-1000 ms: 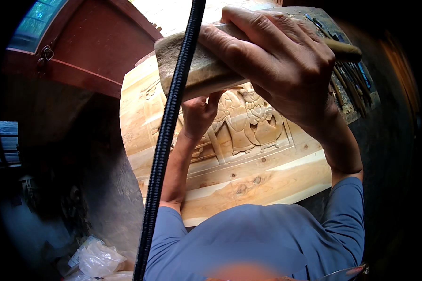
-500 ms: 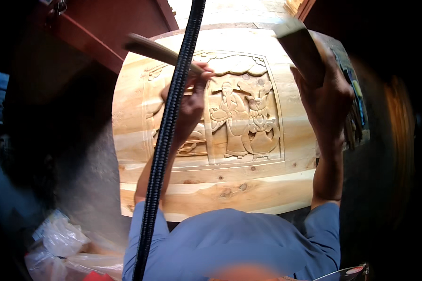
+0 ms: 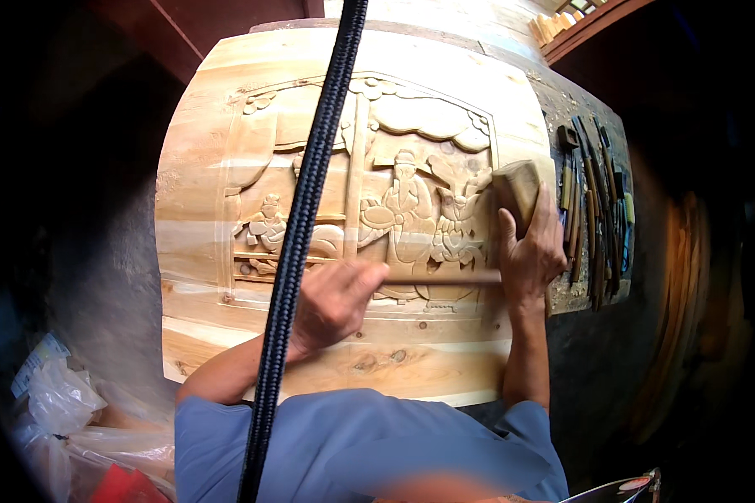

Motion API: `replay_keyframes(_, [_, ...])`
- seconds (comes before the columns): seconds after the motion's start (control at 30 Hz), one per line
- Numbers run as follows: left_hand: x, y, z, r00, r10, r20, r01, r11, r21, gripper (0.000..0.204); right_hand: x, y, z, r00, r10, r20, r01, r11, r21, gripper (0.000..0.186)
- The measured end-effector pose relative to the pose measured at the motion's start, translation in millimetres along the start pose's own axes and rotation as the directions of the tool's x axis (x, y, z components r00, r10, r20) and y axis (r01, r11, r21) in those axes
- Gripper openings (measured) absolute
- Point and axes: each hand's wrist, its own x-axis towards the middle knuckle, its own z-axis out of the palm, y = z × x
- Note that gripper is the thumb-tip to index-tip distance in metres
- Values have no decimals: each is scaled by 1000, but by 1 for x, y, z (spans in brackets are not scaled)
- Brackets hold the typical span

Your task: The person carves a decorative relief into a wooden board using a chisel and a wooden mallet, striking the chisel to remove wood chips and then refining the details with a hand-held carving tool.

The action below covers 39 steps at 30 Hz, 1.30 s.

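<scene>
A pale wooden panel [image 3: 445, 369] lies flat before me, carved in relief with robed figures, cloud shapes and a framed border. Over its lower middle, my left hand [image 3: 337, 306] is closed around a chisel [image 3: 440, 276], whose long brown shaft is blurred and points right. My right hand [image 3: 535, 256] grips a wooden mallet block [image 3: 518, 189] above the panel's right edge. The chisel's far end stops just short of my right wrist. A black braided cord [image 3: 310, 184] crosses the view and hides part of the carving and the edge of my left hand.
Several carving tools [image 3: 594, 201] lie side by side on the dark bench top [image 3: 562, 101] at right, among wood chips. Clear plastic bags [image 3: 63, 402] and a red item [image 3: 126, 484] sit at lower left. Reddish-brown boards [image 3: 218, 21] stand at the far left.
My left hand has come down and toward me, and the chisel has swung from pointing up-left to pointing right. My right hand has lowered the mallet block toward the panel. The view has shifted.
</scene>
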Motion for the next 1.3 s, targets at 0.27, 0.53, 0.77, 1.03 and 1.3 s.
replay_keyframes(0.27, [-10,1,19,951,243,191,-212,962,-170,33,-10,-6,9,1000,8,4,-8,1000,6,75])
replay_keyframes(0.53, [-5,-5,20,913,298,279,-258,951,-173,29,-9,-4,14,998,-24,-60,25,999,22,80])
replay_keyframes(0.77, [-6,-6,19,890,310,335,-270,949,-162,31,-10,-2,14,997,-39,-61,40,999,15,78])
replay_keyframes(1.03, [-6,-6,19,882,328,338,-294,944,-150,31,-9,-1,15,996,-47,-70,49,998,28,78])
replay_keyframes(1.3, [-4,-2,17,882,354,312,-315,934,-168,34,-10,-3,12,999,-9,-31,10,999,33,82])
